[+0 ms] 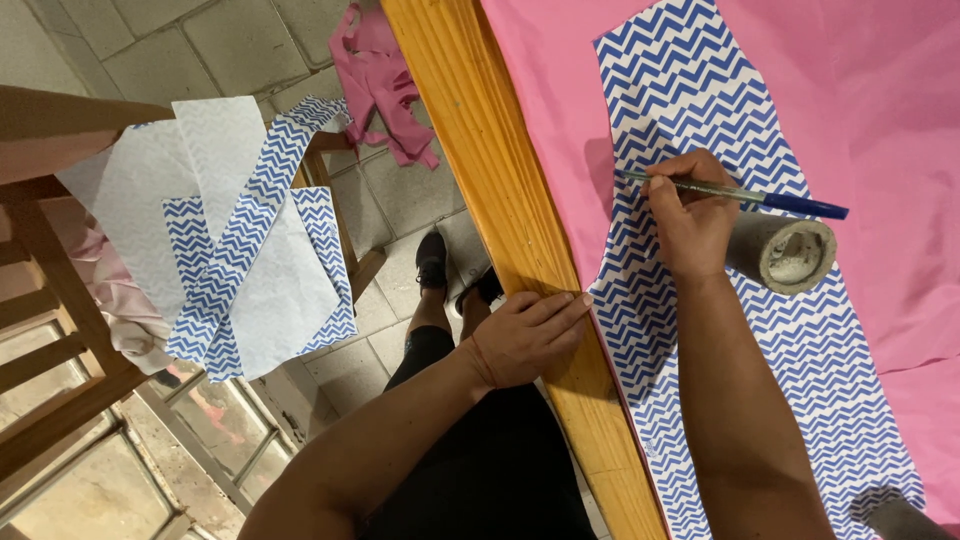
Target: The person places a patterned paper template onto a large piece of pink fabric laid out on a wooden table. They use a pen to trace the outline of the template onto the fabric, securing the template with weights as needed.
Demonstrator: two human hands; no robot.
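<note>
The right hand (pixel 690 225), at centre right of the frame, has its grip clenched on a blue ballpoint pen (pixel 735 195). The pen's long axis runs nearly level, cap to the right, tip pointing left onto the zigzag-printed paper pattern piece (pixel 790 350). That thin, stiff piece lies lengthwise down the frame on smooth pink fabric (pixel 880 110). The left hand (pixel 525 335) rests flat, grip released, on the grooved wooden counter (pixel 500 180) edge, fingertips touching the pattern's left border. A rough concrete cylinder (pixel 790 255) weighs the paper just right of the pen hand.

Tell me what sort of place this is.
Probably a home sewing workspace: a chevron paper pattern lies on pink fabric over a wooden table, and the right hand holds a pen.
</note>
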